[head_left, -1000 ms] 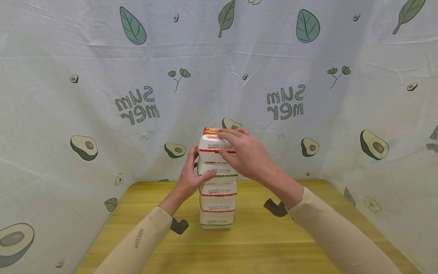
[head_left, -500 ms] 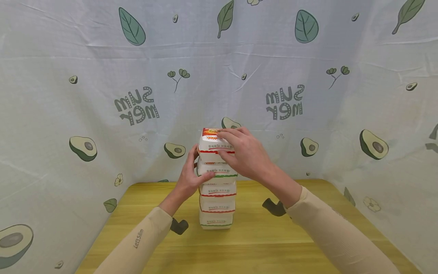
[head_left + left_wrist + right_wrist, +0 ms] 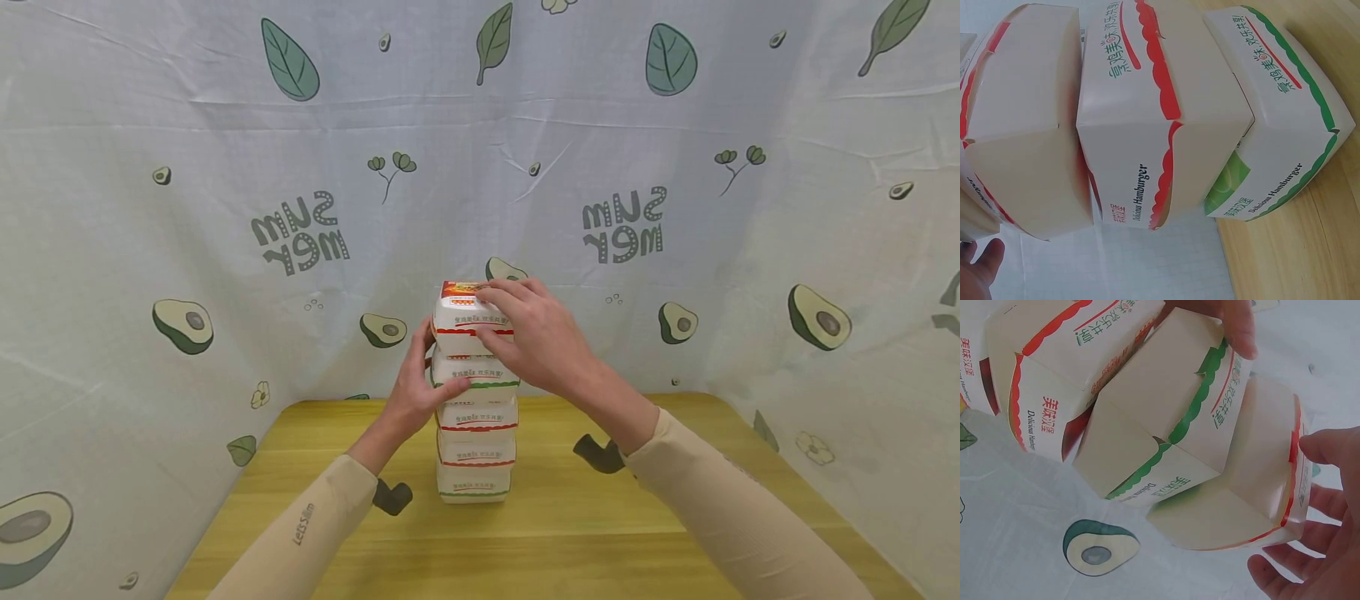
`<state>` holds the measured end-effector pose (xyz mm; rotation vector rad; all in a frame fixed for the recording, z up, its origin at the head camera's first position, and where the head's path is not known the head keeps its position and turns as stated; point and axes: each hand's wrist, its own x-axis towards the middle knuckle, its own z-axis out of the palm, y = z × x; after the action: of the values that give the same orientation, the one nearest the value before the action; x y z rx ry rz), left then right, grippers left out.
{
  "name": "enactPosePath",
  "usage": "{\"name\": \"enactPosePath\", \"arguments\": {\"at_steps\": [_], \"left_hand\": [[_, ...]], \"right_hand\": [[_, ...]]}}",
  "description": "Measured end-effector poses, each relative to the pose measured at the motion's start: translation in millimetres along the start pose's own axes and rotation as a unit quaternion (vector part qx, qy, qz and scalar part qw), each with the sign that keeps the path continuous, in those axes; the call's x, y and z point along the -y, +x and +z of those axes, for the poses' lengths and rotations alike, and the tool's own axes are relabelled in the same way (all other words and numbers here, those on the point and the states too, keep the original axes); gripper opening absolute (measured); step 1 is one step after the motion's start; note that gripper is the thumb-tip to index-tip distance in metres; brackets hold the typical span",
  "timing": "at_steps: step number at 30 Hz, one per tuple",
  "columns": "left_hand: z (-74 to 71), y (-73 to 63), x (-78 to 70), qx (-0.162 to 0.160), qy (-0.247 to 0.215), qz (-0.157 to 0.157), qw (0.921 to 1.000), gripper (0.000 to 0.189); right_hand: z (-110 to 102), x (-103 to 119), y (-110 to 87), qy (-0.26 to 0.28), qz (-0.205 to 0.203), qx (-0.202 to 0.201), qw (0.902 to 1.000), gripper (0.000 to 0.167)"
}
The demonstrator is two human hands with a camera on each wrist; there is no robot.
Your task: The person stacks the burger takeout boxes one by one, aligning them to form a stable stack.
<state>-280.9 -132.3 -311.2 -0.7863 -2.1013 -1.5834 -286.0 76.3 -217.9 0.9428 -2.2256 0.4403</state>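
Note:
Several white paper hamburger boxes with red or green wavy trim stand in a tall, slightly uneven stack mid-table. At its top is a red-trimmed hamburger box (image 3: pixel 467 321); my right hand (image 3: pixel 543 342) holds it, fingers over the lid and thumb on the front. Just below sits a green-trimmed hamburger box (image 3: pixel 1160 394). My left hand (image 3: pixel 414 392) grips that one from the left, its thumb (image 3: pixel 1239 331) across the front and its other fingers mostly hidden behind. The left wrist view shows lower boxes, including the green-trimmed bottom box (image 3: pixel 1272 119) on the table.
The wooden table (image 3: pixel 585 550) carries the stack. A white curtain (image 3: pixel 465 117) printed with avocados and leaves hangs behind it and along both sides. Dark curved pieces show by each forearm, one left (image 3: pixel 393 497) and one right (image 3: pixel 597 455).

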Motion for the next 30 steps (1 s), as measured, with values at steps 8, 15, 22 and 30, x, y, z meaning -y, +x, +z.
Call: {"name": "enactPosePath", "arguments": {"at_steps": [8,15,22,30], "left_hand": [[-0.2,0.2,0.7,-0.001,-0.007,0.001,1.0000,0.093],[0.4,2.9,19.2,-0.003,-0.004,-0.008,1.0000,0.094],[0.1,6.0,40.1,-0.013,-0.007,0.006,0.9999,0.097],[-2.2,3.6,41.8,-0.023,0.018,0.013,0.9995,0.097]], "right_hand": [[1,0,0.2,-0.001,0.001,-0.003,1.0000,0.043],[2,-1,0.0,0.003,-0.002,-0.006,1.0000,0.041],[2,0,0.3,0.001,0.008,0.004,1.0000,0.044],[1,-1,-0.6,0.004,0.015,0.004,0.9999,0.050]]}}
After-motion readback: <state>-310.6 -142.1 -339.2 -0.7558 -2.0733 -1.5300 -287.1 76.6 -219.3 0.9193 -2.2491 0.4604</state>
